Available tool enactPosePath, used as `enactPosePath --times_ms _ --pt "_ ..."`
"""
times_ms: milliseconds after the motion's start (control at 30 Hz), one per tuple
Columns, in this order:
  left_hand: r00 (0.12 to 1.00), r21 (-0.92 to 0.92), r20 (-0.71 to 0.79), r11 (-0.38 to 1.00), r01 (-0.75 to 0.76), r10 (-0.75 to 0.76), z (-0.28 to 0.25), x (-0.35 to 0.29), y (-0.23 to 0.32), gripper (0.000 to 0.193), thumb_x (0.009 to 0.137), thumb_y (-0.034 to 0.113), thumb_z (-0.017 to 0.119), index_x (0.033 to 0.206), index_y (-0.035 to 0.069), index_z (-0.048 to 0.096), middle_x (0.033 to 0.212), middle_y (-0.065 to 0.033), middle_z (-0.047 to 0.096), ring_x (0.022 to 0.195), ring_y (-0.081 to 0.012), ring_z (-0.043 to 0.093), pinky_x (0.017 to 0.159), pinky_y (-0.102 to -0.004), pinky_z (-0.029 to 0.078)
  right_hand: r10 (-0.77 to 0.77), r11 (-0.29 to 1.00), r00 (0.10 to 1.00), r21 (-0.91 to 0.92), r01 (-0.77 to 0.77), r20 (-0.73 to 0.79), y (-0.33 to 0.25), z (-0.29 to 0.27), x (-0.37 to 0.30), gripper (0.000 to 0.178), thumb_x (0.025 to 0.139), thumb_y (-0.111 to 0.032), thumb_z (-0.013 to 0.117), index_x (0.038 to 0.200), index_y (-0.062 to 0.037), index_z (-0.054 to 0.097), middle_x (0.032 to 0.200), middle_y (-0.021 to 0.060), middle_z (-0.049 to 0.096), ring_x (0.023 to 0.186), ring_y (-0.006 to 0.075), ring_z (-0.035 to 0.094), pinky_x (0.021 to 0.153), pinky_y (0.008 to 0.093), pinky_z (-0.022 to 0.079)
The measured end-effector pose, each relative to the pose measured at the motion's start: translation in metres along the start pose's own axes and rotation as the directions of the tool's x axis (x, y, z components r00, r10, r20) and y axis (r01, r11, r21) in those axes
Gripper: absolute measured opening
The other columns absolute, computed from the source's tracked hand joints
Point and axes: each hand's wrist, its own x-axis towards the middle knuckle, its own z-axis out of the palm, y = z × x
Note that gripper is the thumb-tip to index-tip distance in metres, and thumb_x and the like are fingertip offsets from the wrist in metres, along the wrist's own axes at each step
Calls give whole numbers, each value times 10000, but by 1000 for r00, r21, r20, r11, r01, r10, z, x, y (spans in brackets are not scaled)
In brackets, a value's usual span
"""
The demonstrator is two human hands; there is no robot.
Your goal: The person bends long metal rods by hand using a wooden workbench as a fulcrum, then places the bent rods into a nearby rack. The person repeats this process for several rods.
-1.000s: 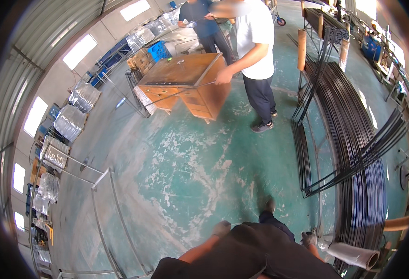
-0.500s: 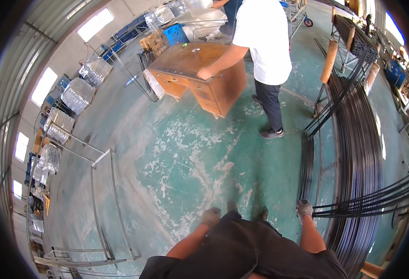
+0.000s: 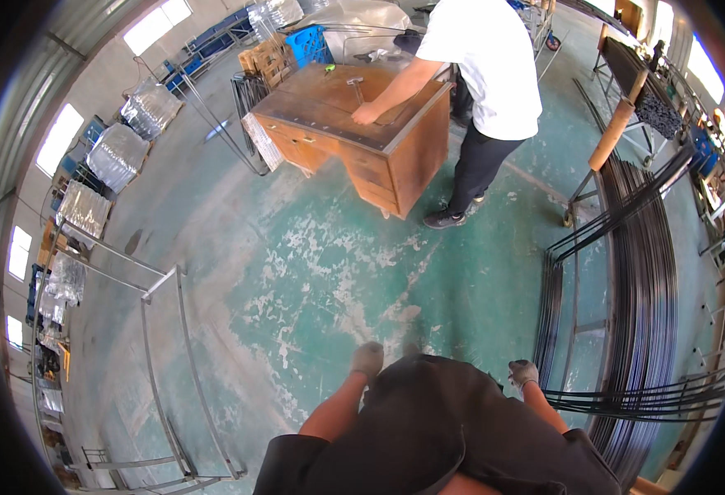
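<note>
My left hand (image 3: 368,358), in a greyish glove, hangs in front of my left thigh with its fingers curled in and nothing seen in them. On the other side, my gloved right hand (image 3: 523,373) is closed at the left end of a bunch of long thin black rods (image 3: 626,402). These rods stretch away to the right, over a large bundle of similar dark rods (image 3: 644,272). My forearm covers the spot where they meet the hand, so the grip itself is partly hidden.
Ahead, a person in a white shirt (image 3: 486,74) leans over a wooden desk (image 3: 321,103) with a hammer-like tool (image 3: 355,82) on it. A metal frame (image 3: 164,285) stands at left. At right is a rack with brown padded posts (image 3: 612,136). Wrapped pallets (image 3: 119,155) line the left wall.
My left hand has risen slightly; my right hand has shifted a little left, with the rod ends lower beside it. The other person's feet have stepped left, and they lean further over the desk.
</note>
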Motion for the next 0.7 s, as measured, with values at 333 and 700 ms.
enactPosePath --times_ms 333,700 --pt "984 143 -76 979 -147 159 -82 115 -35 324 945 346 658 1109 106 799 1092 -182 790 1078 -360 748 944 -436 579 26 998 999 -60 -25 27 -142 58 44 412 896 -319 710 1177 -24 770 976 166 801 826 267 790 832 388 603" --pt "961 -107 75 956 272 -265 -106 177 -42 375 960 412 621 1101 108 790 1186 -226 749 1110 -427 716 979 -487 571 -41 992 994 -111 53 104 -266 122 228 234 946 -213 723 1085 -26 715 786 95 703 641 196 676 568 362 533"
